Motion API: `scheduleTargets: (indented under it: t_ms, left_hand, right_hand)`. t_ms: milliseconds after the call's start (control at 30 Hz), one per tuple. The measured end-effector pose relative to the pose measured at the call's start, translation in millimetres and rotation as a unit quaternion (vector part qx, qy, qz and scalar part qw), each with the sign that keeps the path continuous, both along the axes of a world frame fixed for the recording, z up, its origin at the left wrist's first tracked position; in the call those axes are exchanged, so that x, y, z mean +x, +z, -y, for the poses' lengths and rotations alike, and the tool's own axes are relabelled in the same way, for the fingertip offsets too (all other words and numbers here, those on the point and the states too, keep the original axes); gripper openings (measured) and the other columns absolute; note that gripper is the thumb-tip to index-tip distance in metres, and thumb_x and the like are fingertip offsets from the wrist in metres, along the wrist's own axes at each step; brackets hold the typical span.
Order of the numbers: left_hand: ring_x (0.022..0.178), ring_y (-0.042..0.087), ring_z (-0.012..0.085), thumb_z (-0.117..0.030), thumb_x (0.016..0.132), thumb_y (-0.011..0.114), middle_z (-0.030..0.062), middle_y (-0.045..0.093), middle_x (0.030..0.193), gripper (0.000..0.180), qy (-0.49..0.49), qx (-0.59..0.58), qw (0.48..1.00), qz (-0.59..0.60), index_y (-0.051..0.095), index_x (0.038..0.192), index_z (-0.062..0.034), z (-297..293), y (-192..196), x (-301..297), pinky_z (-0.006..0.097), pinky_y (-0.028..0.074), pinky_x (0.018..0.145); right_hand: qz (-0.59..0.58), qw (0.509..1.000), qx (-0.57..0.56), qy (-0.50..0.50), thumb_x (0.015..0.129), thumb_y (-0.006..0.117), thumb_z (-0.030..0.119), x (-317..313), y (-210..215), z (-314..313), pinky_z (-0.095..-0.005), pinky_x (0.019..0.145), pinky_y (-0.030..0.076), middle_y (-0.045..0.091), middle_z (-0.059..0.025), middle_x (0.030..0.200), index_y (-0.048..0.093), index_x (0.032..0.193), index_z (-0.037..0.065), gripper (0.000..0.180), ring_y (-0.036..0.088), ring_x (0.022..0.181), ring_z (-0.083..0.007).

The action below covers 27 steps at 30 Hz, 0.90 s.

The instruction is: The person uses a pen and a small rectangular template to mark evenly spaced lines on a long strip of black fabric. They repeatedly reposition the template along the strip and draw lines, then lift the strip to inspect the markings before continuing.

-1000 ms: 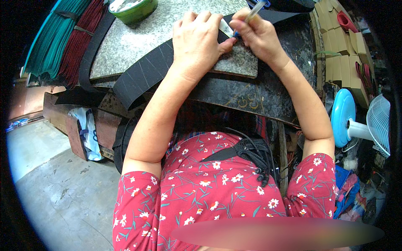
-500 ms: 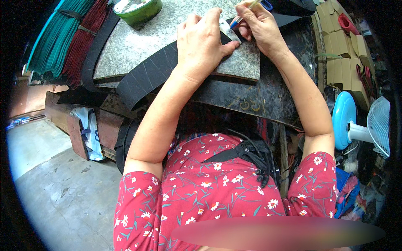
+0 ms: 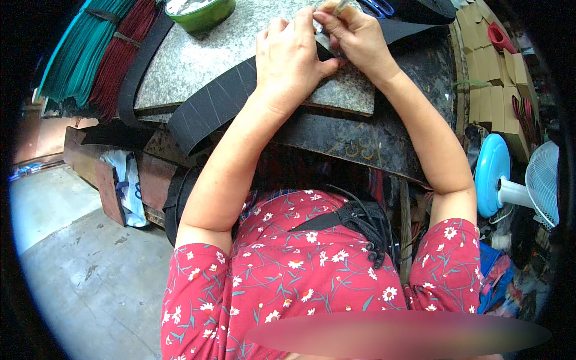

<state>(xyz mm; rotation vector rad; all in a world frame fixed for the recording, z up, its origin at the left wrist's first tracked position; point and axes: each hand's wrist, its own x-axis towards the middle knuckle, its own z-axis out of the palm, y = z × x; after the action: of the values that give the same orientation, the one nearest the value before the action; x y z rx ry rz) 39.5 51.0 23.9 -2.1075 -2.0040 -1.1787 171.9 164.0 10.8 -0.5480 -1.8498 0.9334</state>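
Shifted left over the speckled stone slab (image 3: 198, 63) since the earlier frame, the right hand (image 3: 355, 35) pinches a slim pen (image 3: 341, 7). Flattened, thumb spread, the left hand (image 3: 290, 65) presses a smooth black strip (image 3: 213, 97), pale-lined, lying across the slab and overhanging its near edge. Toward the slab's far side, a round green bowl (image 3: 207, 21) holds something white, unclear.

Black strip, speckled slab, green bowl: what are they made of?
Black strip: matte, likely synthetic or rubbery sheet; it bends smoothly. Speckled slab: stone-like, perhaps granite, from its grey mottling; low sheen. Green bowl: smooth, somewhat glossy wall; probably plastic, possibly glazed ceramic.
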Motion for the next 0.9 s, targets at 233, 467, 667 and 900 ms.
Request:
scheduleTargets:
  t_ms: [233, 467, 667, 900]
  left_hand:
    - [0.112, 0.061, 0.04, -0.026, 0.07, 0.087, 0.0229, 0.065, 0.116, 0.096, 0.017, 0.061, 0.997, -0.041, 0.04, 0.149, 0.0042, 0.9, -3.1, 0.0, 0.047, 0.051, 0.096]
    - [0.108, 0.062, 0.0375, -0.034, 0.073, 0.088, 0.0191, 0.066, 0.113, 0.097, 0.013, -0.015, 1.0, 0.0, 0.04, 0.147, 0.0063, 3.4, 0.9, 2.2, 0.045, 0.051, 0.094]
    - [0.107, 0.062, 0.0387, -0.031, 0.075, 0.086, 0.0205, 0.066, 0.109, 0.074, 0.007, -0.037, 0.998, 0.041, 0.052, 0.13, 0.0049, 2.1, 1.9, -2.2, 0.047, 0.051, 0.094]
    - [0.107, 0.061, 0.0336, 0.0, 0.078, 0.053, 0.0208, 0.063, 0.113, 0.061, -0.042, -0.018, 0.961, 0.273, 0.048, 0.139, 0.0036, -2.2, -11.5, -24.9, 0.042, 0.048, 0.101]
  right_hand:
    - [0.018, 0.985, -0.153, 0.074, 0.105, 0.063, 0.028, 4.3, -2.2, 6.1, -0.0232, 0.056, 0.048, 0.066, 0.001, 0.072, 0.07, 0.088, 0.005, 0.029, 0.059, 0.06, -0.0064]
    - [-0.017, 0.963, -0.259, 0.072, 0.106, 0.06, 0.027, 19.5, 6.7, -4.7, -0.0217, 0.061, 0.047, 0.066, 0.0017, 0.079, 0.07, 0.099, 0.005, 0.025, 0.06, 0.067, -0.0063]
    - [0.146, 0.989, -0.003, -0.013, 0.1, 0.049, 0.005, 29.6, 32.4, 3.7, -0.0259, 0.077, 0.051, 0.068, -0.0002, 0.09, 0.067, 0.104, 0.004, 0.019, 0.064, 0.085, -0.009]
    - [0.399, 0.897, 0.162, -0.097, 0.089, 0.072, 0.046, 32.2, 34.2, 23.3, -0.0453, 0.086, 0.057, 0.073, -0.0092, 0.104, 0.074, 0.121, 0.022, 0.04, 0.072, 0.098, -0.033]
